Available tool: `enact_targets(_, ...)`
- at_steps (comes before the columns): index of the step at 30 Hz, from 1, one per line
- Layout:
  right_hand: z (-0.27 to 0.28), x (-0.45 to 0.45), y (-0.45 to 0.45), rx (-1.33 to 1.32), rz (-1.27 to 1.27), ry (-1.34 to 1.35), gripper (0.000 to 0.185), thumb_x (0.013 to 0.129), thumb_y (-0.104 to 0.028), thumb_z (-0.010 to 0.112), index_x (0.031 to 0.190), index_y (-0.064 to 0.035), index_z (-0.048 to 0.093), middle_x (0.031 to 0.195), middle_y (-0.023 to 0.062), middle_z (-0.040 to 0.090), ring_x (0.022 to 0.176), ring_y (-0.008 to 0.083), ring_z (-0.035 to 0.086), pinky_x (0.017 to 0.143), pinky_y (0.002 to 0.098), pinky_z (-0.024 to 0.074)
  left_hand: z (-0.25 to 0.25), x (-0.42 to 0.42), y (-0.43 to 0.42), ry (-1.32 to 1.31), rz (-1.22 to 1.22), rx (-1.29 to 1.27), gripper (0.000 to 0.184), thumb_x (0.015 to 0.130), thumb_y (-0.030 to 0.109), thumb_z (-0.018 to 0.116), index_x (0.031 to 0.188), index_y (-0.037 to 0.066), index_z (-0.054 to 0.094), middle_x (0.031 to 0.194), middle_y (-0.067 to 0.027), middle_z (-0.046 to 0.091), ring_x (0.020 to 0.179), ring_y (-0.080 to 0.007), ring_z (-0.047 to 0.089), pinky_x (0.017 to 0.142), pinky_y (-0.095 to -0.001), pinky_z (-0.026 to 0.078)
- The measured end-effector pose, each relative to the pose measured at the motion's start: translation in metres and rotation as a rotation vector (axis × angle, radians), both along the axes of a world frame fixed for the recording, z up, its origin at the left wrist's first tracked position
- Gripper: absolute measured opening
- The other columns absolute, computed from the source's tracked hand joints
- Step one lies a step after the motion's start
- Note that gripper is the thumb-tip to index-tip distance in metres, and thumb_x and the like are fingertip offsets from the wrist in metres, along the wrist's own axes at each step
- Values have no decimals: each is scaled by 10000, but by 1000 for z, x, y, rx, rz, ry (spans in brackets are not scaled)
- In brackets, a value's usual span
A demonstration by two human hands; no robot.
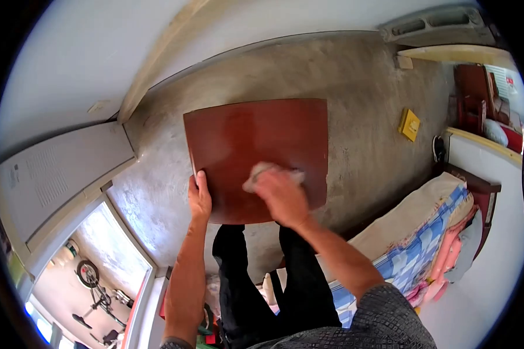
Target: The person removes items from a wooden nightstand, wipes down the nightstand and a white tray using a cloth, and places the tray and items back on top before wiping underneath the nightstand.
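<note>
- Pressing the cloth (264,168) with the right hand (280,196) onto the tabletop (244,134), right of its middle, toward the near edge; blurring too much for telling spread fingers from closed.
- Pinching the left edge between left hand (200,202) thumb and partly hidden fingers.
- Possibly tilting or skidding the tabletop by bearing down hard near the right edge, opposite the only visible grip.
- Possibly snagging the cloth by overshooting that edge.

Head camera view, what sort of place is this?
Probably a room in a home, perhaps a bedroom. Blue checked bedding lies along one side, dark footwear sits on the floor, and what looks like a bicycle stands in the adjoining space.
</note>
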State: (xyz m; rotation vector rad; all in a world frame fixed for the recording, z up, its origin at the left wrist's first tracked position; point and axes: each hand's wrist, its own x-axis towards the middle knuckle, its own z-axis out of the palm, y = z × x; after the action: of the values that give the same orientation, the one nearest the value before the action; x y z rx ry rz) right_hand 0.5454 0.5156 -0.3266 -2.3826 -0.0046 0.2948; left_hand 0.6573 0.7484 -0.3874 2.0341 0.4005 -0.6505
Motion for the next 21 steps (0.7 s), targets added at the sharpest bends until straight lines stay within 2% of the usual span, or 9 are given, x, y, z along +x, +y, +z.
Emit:
enact_targets(2, -14, -25, -54, -215, -462, -241, 330, 930, -65, 575, 1256, -46, 619, 1282, 182, 615, 1263, 389, 554, 1100, 493, 419, -3, -6, 0, -26, 0, 20, 740, 1027, 627, 498, 1265, -64, 619, 1176, -228, 682, 1084, -303, 630, 974, -403, 482)
enact_targets(5, -23, -38, -40, -353, -532, -320, 281, 935, -73, 560, 1206, -33, 626, 1205, 182, 624, 1182, 400, 574, 1043, 518, 427, -8, -5, -4, -76, 25, 73, 775, 1042, 615, 472, 1210, -118, 659, 1129, -229, 705, 1060, -294, 624, 969, -372, 475)
enact_targets(7, -3, -25, 14, -77, -483, 11, 278, 889, -40, 607, 1165, -56, 630, 1179, 142, 625, 1176, 391, 576, 1046, 553, 414, -4, -7, -5, -88, 5, 110, 773, 1045, 611, 470, 1215, -120, 657, 1124, -216, 705, 1053, -281, 624, 959, -370, 479)
enact_targets(9, -14, -42, 88, 198, -304, 53, 349, 888, -49, 624, 1235, -84, 631, 1325, 121, 597, 1325, 330, 516, 1136, 527, 374, -14, -7, -3, -228, 19, 112, 723, 1026, 606, 517, 1135, -89, 686, 1003, -214, 711, 906, -279, 628, 855, -387, 502)
enact_targets(11, -17, -62, 131, 126, -163, -129, 503, 909, -22, 611, 1395, -149, 583, 1486, 128, 518, 1429, 327, 440, 1208, 525, 345, -14, -5, -1, -203, -2, 110, 719, 1030, 602, 511, 1134, -86, 689, 1012, -213, 714, 918, -277, 631, 860, -387, 503)
enact_targets(15, -25, -85, 59, 106, -81, -125, 456, 917, -26, 600, 1354, -153, 622, 1414, 96, 575, 1359, 273, 520, 1172, 488, 387, -25, -4, 13, -191, -39, 127, 717, 1040, 596, 492, 1137, -87, 690, 1027, -219, 726, 946, -280, 640, 871, -395, 504)
enact_targets(18, 7, -80, -54, 126, -240, -55, 248, 950, -95, 599, 1194, -81, 642, 1182, 133, 610, 1087, 340, 597, 897, 443, 494, -22, -7, 8, -224, -13, 140, 717, 1042, 596, 488, 1154, -82, 694, 1009, -224, 728, 945, -289, 645, 879, -407, 504)
enact_targets(19, 11, -103, -55, -151, -443, -101, 323, 964, -74, 600, 1286, -70, 615, 1304, 166, 592, 1170, 377, 590, 945, 450, 512, -18, -7, 8, -192, -21, 153, 715, 1042, 596, 488, 1166, -78, 695, 1018, -228, 729, 950, -296, 647, 885, -408, 504)
enact_targets(21, -10, -109, -46, -149, -631, -111, 366, 981, -73, 593, 1347, -65, 585, 1384, 185, 555, 1235, 393, 562, 990, 461, 502, -18, -5, 5, -166, -34, 156, 713, 1042, 595, 488, 1178, -73, 695, 1027, -233, 729, 955, -303, 650, 890, -408, 504)
